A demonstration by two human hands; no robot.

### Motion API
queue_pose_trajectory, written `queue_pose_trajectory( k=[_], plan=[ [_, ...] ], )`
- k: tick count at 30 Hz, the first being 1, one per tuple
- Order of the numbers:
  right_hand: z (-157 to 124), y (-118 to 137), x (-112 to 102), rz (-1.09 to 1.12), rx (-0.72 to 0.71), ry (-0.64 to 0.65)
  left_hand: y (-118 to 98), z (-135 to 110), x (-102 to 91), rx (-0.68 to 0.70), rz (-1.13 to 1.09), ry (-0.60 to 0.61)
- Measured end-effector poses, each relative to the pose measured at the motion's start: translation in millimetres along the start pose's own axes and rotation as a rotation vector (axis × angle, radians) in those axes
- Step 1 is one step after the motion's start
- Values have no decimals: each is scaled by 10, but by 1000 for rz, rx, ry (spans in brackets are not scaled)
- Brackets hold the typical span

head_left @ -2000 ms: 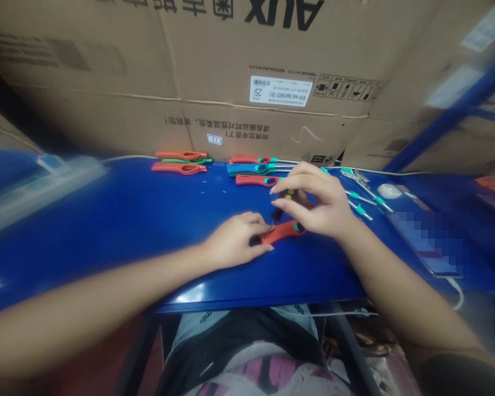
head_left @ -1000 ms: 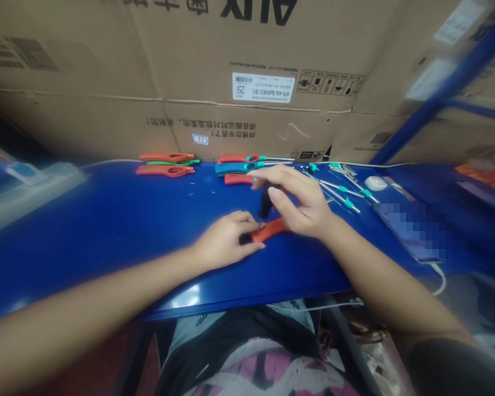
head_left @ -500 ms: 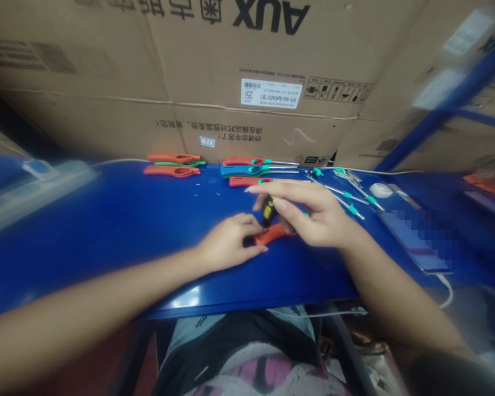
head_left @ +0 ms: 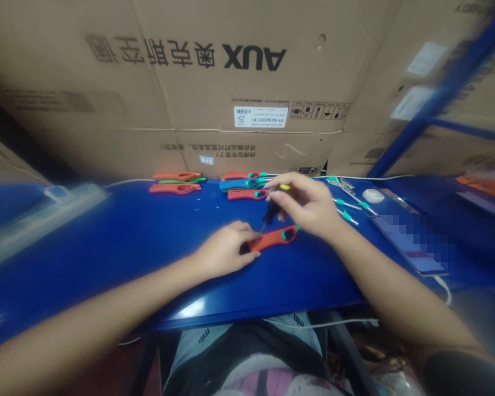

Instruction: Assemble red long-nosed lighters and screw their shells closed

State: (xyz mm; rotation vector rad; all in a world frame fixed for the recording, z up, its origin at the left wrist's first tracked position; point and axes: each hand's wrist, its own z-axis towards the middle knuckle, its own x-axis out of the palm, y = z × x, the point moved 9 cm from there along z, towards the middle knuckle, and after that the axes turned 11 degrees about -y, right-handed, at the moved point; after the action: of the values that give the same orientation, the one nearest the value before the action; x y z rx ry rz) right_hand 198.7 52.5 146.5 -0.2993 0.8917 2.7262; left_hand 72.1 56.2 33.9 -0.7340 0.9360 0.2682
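Note:
An orange lighter body (head_left: 271, 238) with a teal trigger lies on the blue table. Its left end is pinched by the fingers and thumb of my left hand (head_left: 229, 247), which rests on the tabletop. My right hand (head_left: 307, 206) grips a black and yellow screwdriver (head_left: 274, 210) above the lighter. The screwdriver's thin shaft slants down to the lighter's left part; whether the tip sits in a screw is too small to tell. Behind my hands lie red and blue lighters (head_left: 247, 194) with teal triggers, their metal tubes partly hidden by my right hand.
Orange and green handles (head_left: 175, 188) lie at the back left. Metal tubes with teal ends (head_left: 346, 216), a white mouse-like object (head_left: 373, 196) and a phone-like device (head_left: 412, 245) are on the right. A power strip (head_left: 49, 220) lies left. A large cardboard box (head_left: 190, 115) stands behind.
My right hand and the screwdriver have lifted slightly and tilted, uncovering the orange lighter's trigger and the screwdriver shaft. My left hand still holds the lighter's end. The whole view has shifted.

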Motion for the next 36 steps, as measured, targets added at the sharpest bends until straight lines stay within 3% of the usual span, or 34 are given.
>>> queue_pose_trajectory(
  k=[2,4,7,10,18,23,27,36],
  plan=[
    [87,-203,-278,-14,57,-126,43,4,-87,-23,64,57],
    [162,-411,-551,-189,80,-183,116,1,-181,-56,134,99],
    [215,-656,-903,-637,65,-195,214,-6,-278,-73,233,134],
    [188,-853,-1044,-842,70,-109,270,2,-299,-65,259,150],
    [107,-1236,-1132,-919,213,0,480,232,-375,-19,209,91],
    [-112,-1648,-1182,-1006,540,274,784,508,-545,-38,236,-34],
    [-350,-1805,-1122,-926,690,471,998,714,-636,-67,313,-88],
    [-458,-1924,-1010,-897,679,594,1207,1002,-603,-95,357,-161]
  ],
)
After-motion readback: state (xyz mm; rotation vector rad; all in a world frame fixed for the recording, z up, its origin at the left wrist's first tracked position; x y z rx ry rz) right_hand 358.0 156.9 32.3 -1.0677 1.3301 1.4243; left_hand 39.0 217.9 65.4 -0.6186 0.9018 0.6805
